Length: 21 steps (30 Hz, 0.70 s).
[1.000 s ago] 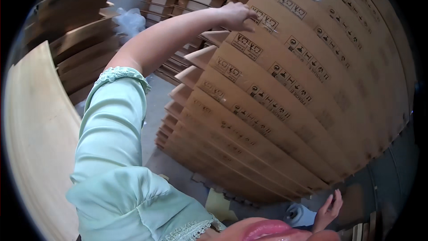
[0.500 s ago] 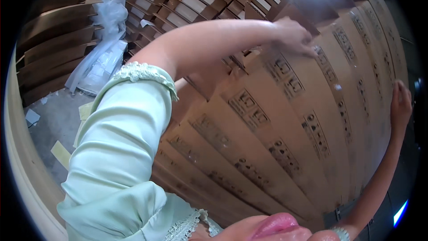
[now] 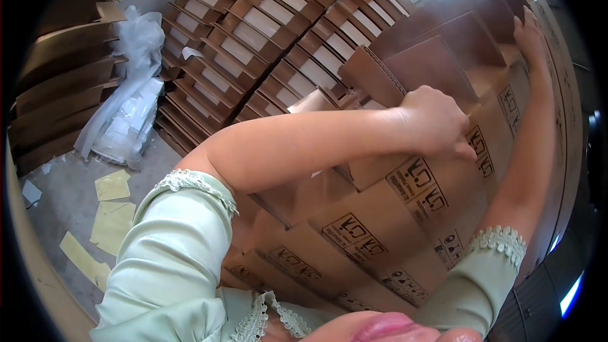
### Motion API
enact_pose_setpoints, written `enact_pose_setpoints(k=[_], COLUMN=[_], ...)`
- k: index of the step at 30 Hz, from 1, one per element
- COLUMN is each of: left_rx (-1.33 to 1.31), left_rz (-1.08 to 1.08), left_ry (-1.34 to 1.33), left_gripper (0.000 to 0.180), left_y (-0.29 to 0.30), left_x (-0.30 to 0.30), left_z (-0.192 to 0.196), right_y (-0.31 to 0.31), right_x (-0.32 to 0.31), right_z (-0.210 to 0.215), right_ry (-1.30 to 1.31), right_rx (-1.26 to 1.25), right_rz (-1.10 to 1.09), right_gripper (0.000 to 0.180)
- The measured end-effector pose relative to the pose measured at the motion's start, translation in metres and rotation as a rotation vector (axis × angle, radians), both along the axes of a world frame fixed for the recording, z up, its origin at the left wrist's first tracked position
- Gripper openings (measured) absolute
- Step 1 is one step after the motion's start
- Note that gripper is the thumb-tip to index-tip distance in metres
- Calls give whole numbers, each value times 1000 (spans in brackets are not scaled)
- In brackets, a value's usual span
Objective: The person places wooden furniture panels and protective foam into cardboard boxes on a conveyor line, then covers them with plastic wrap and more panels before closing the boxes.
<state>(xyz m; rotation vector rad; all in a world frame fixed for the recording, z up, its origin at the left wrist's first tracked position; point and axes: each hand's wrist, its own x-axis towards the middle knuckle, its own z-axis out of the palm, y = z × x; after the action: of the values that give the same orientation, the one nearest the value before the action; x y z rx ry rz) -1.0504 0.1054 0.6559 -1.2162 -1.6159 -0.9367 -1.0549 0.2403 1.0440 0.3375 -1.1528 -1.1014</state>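
Note:
My left hand (image 3: 437, 120) is closed, its fingers curled at the upper edge of a brown cardboard box (image 3: 418, 183) with black printed symbols. Its thumb points down over the printed side. Brown flaps (image 3: 427, 66) stand up just behind that hand. Farther up on the right, my right hand (image 3: 531, 38) reaches to the top of the row, fingers stretched and slightly apart against the edge of a cardboard panel (image 3: 548, 31). Several similar boxes lean side by side in this row, partly hidden by my forearms.
Open-flapped boxes with white contents (image 3: 272, 9) are stacked at the back. Clear plastic wrap (image 3: 136, 44) hangs by a white bundle (image 3: 130, 117) at left. Yellowish sheets (image 3: 114, 218) lie on the grey floor (image 3: 66, 199). More cardboard (image 3: 57, 95) rises along the left side.
My left hand has moved slightly down and right, its fingers curling at the box edge. My right hand has moved up and left from the row's right side to its top.

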Motion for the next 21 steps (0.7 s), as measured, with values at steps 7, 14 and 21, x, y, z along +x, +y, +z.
enact_pose_setpoints(k=[7, 14, 21], left_rx=[41, 7, -82], left_rz=[-79, -111, -135], left_ry=[63, 94, 106], left_gripper=[46, 47, 40], left_y=[8, 2, -1], left_x=[-15, -19, -21], left_z=[0, 3, 4], right_y=[-9, -38, -3], right_x=[-70, -48, -58], right_z=[14, -11, 67], right_ry=[-37, -76, 190], right_rx=[-53, -239, -244], right_rz=[-114, -165, 13], right_gripper=[46, 44, 58])
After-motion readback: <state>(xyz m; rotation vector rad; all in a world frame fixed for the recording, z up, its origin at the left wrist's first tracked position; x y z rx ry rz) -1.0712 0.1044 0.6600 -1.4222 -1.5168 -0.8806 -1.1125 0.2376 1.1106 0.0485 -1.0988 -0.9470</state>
